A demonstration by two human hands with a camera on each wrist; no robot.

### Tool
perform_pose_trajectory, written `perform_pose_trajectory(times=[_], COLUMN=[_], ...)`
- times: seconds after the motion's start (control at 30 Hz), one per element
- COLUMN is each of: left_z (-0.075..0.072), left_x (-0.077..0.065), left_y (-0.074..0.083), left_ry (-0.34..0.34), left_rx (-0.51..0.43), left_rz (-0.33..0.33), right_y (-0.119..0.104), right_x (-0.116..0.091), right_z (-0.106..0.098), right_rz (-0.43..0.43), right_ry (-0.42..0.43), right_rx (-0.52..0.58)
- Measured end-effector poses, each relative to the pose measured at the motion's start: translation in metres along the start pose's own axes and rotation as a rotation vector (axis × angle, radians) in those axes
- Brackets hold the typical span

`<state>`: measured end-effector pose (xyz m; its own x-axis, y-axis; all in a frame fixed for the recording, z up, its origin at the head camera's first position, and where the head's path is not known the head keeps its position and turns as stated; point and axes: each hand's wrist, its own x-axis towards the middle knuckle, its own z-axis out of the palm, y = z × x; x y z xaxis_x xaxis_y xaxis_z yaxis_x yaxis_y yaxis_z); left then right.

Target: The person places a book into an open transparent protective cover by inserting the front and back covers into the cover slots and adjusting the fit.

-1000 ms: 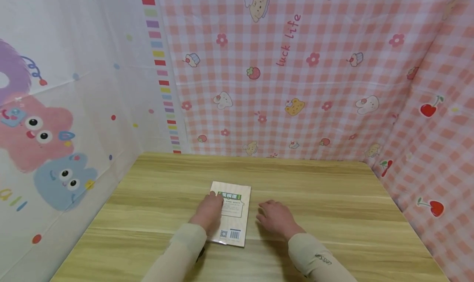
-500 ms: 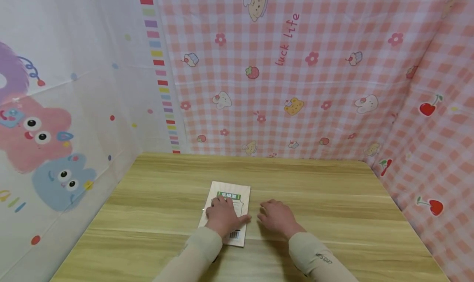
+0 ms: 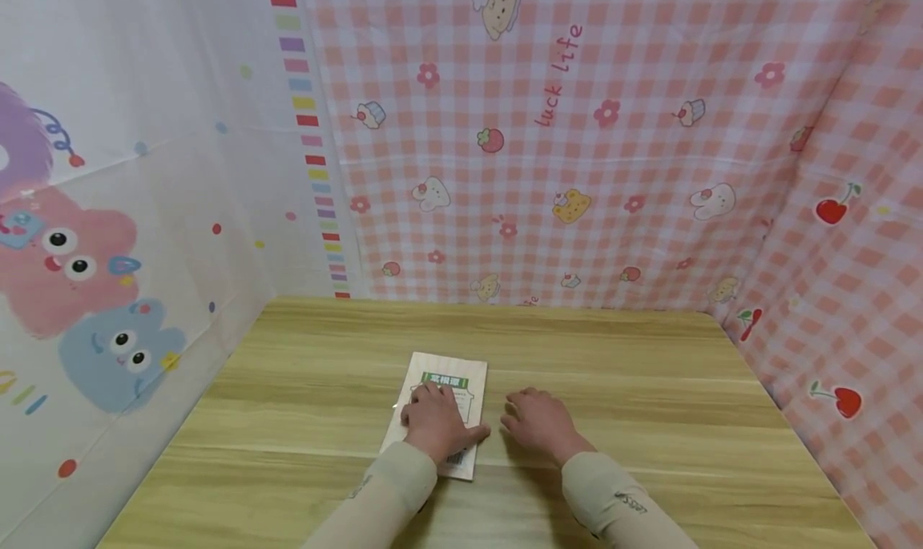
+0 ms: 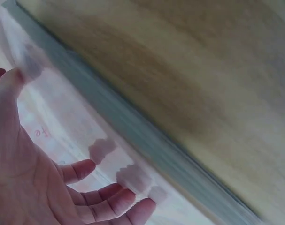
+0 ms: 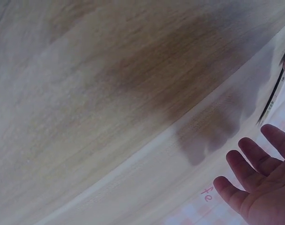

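A book [image 3: 450,365] with a pale cover and a green title block lies flat on the wooden table. Over its middle and lower part spreads my left hand [image 3: 436,425], covering most of the text and some of the barcode. The thumb reaches out to the book's right edge. In the left wrist view the fingertips [image 4: 144,208] are at or just above the glossy cover [image 4: 81,126], where they are mirrored; contact is hard to judge. To the right of the book, my right hand [image 3: 539,422] stays low over the table, fingers relaxed and holding nothing.
The wooden table [image 3: 613,349] reaches back to a pink checked cloth [image 3: 519,172] hung behind it. A white cloth with cartoon figures [image 3: 94,236] hangs at the left, and another checked cloth [image 3: 858,308] at the right.
My left hand has moved from the book's left edge rightward over its cover, then stayed nearly still in the last half second. The right hand and book have barely moved.
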<state>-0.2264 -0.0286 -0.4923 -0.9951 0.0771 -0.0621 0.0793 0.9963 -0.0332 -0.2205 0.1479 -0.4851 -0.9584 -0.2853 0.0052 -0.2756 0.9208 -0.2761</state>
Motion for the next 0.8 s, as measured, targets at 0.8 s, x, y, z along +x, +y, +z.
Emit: perform_pose_trajectory(times=[0.8], left_z=[-0.017], left_x=[0.007], left_y=[-0.009], left_ry=[0.046], left_rx=[-0.122], left_rz=[0.153], right_y=[0.0], right_x=[-0.003], right_z=[0.004], right_rz=[-0.075], right_ry=[0.043], right_rx=[0.12])
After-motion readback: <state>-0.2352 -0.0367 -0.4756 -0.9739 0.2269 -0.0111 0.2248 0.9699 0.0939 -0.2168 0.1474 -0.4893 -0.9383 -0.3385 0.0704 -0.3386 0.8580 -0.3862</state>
